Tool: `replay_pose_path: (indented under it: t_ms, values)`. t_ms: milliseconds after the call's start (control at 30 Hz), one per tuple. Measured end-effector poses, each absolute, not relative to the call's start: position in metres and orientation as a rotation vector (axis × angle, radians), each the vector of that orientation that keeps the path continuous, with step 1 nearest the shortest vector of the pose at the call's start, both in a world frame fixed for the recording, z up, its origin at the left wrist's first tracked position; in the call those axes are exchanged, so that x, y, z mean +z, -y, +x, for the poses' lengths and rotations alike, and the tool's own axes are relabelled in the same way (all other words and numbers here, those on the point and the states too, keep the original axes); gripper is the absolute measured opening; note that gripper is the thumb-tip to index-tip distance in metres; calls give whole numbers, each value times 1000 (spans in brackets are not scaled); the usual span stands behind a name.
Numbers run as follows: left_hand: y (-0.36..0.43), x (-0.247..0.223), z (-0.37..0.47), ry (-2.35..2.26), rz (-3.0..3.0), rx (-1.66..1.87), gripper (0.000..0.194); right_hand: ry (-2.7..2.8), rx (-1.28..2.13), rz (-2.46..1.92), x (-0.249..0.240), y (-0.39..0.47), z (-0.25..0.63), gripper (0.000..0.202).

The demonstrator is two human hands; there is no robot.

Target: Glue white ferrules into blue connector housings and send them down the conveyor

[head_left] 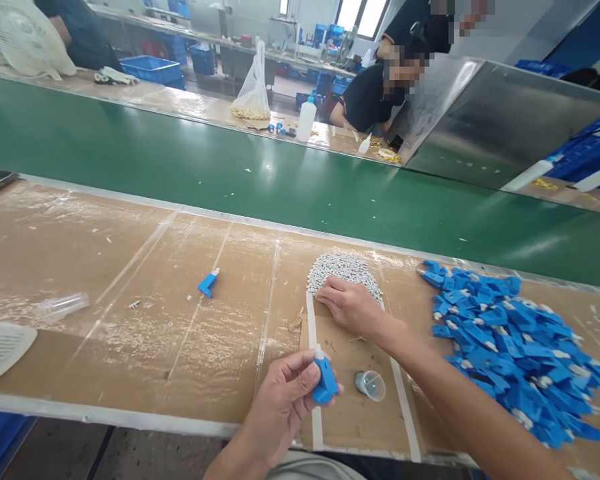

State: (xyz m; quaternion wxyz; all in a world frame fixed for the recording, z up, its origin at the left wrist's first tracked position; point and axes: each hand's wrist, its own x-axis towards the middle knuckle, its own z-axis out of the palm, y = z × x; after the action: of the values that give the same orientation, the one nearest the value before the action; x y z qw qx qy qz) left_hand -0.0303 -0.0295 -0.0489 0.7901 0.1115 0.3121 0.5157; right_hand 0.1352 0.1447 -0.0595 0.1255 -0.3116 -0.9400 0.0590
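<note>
My left hand (293, 390) grips a blue plastic part (326, 382) with a white tip pointing up and away from me, above the front of the table. My right hand (349, 303) reaches to the near edge of a pile of small grey pieces (343, 265). Its thumb and fingers are pinched together, and what sits between them is hidden. Between my forearms stands a small clear cup (371, 385) with a thin stick in it. A large heap of blue parts with white tips (520, 340) lies to the right of my right arm.
A single blue part (209, 284) and a clear plastic tube (64, 305) lie on the left of the cardboard-covered table (145, 360). Past its far edge runs a green belt (190, 160). Beyond it are a white bottle (307, 119), a plastic bag (253, 90) and people.
</note>
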Motion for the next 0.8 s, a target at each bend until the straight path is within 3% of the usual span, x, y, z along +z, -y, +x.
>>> replay_pose_path:
  t_ms: [267,567,633,800]
  values:
    - [26,-51,-34,-637,220,1095,27,2951,67,-804,-47,-150,123,23]
    - [26,-53,-35,-639,172,1121,25,2694,325,-984,-29,-136,130,10]
    - [27,-53,-33,-651,186,1121,24,2559,501,-1042,-18,-121,140,13]
    - [27,-45,-23,-668,250,1111,22,1784,1487,-1068,-2,-74,168,16]
